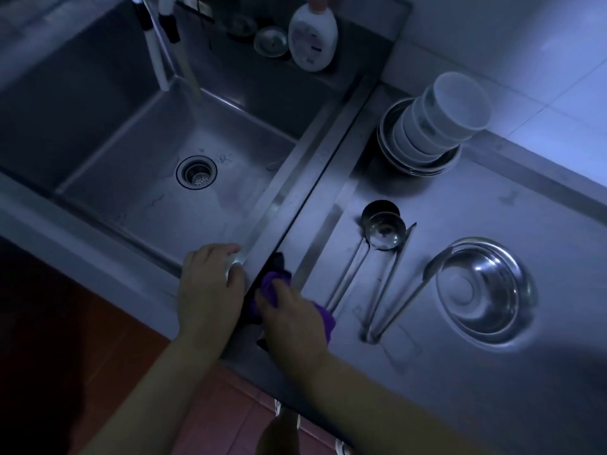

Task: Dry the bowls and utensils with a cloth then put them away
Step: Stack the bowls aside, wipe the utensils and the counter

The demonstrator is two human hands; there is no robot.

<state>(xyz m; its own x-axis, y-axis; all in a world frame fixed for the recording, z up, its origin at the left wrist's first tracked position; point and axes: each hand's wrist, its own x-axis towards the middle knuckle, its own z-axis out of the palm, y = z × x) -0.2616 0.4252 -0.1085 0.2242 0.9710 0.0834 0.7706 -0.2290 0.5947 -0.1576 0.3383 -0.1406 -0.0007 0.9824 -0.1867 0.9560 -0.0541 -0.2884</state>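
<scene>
My right hand (290,315) grips a purple cloth (274,282) at the seam between the sink and the steel counter (492,372). My left hand (210,280) lies on the sink's right rim, its fingers and thumb curled round a small shiny metal item (234,267); its kind is hidden. Two steel ladles (384,229) lie on the counter with their long handles pointing toward me. To their right stands an upright steel bowl (484,287), with another utensil (427,277) leaning on its left rim. A tilted stack of white bowls (440,123) sits on metal plates at the back.
The sink basin (138,198) with its drain (196,174) fills the left side, the faucet (157,50) at its back. A white soap bottle (313,37) and small metal lids (271,42) stand on the back ledge. Red floor tiles show below the counter's front edge.
</scene>
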